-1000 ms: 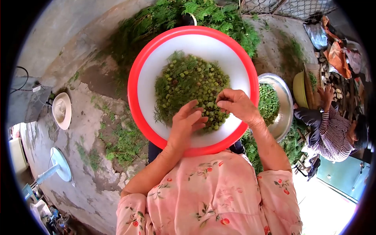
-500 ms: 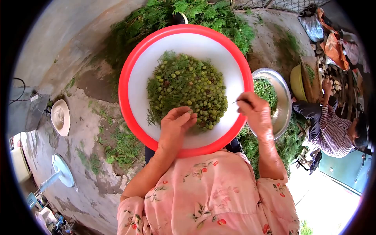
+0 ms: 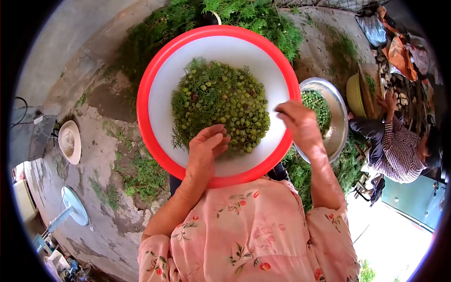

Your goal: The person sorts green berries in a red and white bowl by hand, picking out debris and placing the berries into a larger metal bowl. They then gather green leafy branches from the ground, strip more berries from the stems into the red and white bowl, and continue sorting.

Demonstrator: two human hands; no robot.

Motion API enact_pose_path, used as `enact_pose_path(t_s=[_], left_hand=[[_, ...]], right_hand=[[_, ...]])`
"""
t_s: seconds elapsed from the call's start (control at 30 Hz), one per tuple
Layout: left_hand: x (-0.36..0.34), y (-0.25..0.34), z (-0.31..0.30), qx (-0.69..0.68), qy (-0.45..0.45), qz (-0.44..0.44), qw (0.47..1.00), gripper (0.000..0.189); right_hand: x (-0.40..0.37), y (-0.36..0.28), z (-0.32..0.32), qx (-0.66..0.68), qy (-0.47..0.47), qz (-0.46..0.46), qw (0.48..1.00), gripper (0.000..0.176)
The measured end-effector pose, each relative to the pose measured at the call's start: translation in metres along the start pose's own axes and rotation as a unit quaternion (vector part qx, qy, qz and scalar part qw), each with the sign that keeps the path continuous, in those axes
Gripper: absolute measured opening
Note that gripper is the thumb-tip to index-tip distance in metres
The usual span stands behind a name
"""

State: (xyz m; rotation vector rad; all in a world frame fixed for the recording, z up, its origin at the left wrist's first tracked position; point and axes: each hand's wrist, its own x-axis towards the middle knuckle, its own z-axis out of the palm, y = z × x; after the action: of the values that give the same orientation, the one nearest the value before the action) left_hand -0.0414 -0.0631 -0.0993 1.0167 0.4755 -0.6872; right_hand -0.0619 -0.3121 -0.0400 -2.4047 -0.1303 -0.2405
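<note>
A wide basin (image 3: 144, 108), red-rimmed and white inside, sits in front of my body. Heaped in it are green cones (image 3: 244, 113) mixed with feathery evergreen sprigs (image 3: 185, 105). My left hand (image 3: 206, 148) is over the near side of the heap, its fingers curled toward the thumb; whatever lies between them is hidden. Above the basin's right side is my right hand (image 3: 298, 123), slightly smeared, with fingertips drawn together and pointing at the heap. I cannot make out anything in them.
A metal bowl (image 3: 339, 113) with small green cones stands right of the basin. Cut evergreen branches (image 3: 277, 35) lie beyond it. Another person (image 3: 399, 145) sits at the right near a yellow basin (image 3: 354, 96). On the left are a hat (image 3: 70, 141) and a fan (image 3: 75, 206).
My right hand has moved left, from the rim inward over the basin; the thin dark bit at its fingertips no longer shows. My left hand has opened slightly. The view has shifted a little.
</note>
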Motion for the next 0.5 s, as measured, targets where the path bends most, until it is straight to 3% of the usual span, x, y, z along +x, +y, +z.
enact_pose_path(t_s=[0.07, 0.27, 0.47, 0.5], left_hand=[[-0.003, 0.002, 0.001, -0.002, 0.003, 0.008, 1.000, 0.025], [-0.004, 0.003, -0.001, -0.004, 0.003, 0.011, 1.000, 0.025], [-0.004, 0.006, 0.000, 0.009, -0.001, 0.004, 1.000, 0.026], [-0.003, 0.005, -0.001, 0.007, -0.007, 0.003, 1.000, 0.026]], right_hand=[[0.009, 0.016, 0.025, -0.092, -0.084, -0.036, 0.991, 0.014], [0.034, 0.029, 0.056, -0.222, -0.284, 0.012, 0.933, 0.022], [0.040, 0.026, 0.061, -0.268, -0.323, 0.002, 0.908, 0.018], [0.042, 0.025, 0.060, -0.244, -0.324, 0.036, 0.914, 0.017]])
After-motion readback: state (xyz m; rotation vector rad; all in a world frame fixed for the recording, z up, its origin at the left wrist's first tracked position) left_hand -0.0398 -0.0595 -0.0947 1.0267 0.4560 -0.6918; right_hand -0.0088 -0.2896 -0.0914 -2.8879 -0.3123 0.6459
